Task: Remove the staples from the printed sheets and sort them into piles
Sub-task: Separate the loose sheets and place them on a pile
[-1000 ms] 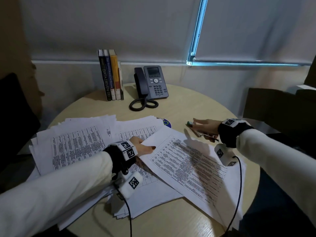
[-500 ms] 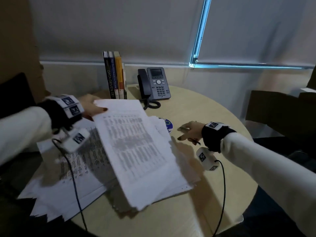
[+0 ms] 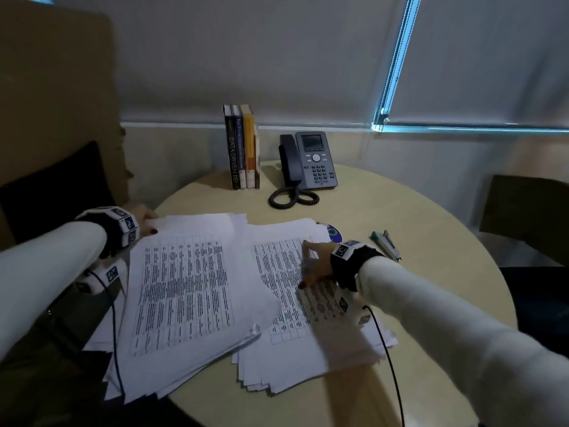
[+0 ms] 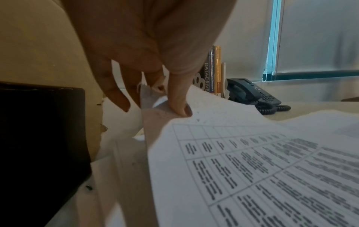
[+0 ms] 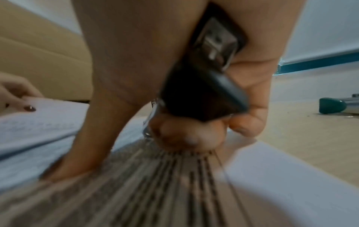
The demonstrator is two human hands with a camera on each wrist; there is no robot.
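Two piles of printed sheets lie on the round table (image 3: 415, 211). My left hand (image 3: 144, 218) pinches the far corner of the top printed sheets (image 3: 184, 288) on the left pile; in the left wrist view the left hand (image 4: 153, 106) has its thumb on top of the sheets (image 4: 252, 169) and its fingers under them. My right hand (image 3: 314, 266) rests on the right pile (image 3: 295, 343). In the right wrist view the right hand (image 5: 126, 150) curls its fingers round a black and metal staple remover (image 5: 200, 92), with the thumb pressing on the paper.
A green stapler (image 3: 385, 240) lies right of the piles, also seen as the stapler (image 5: 334, 106). A desk phone (image 3: 314, 161) and upright books (image 3: 241, 146) stand at the back. A disc (image 3: 334, 232) peeks from under the right pile. A dark chair (image 3: 46, 192) is at left.
My left hand lifted the printed sheets off the right pile, swung them left and laid them on the left pile. My right hand came from beside the stapler onto the right pile.
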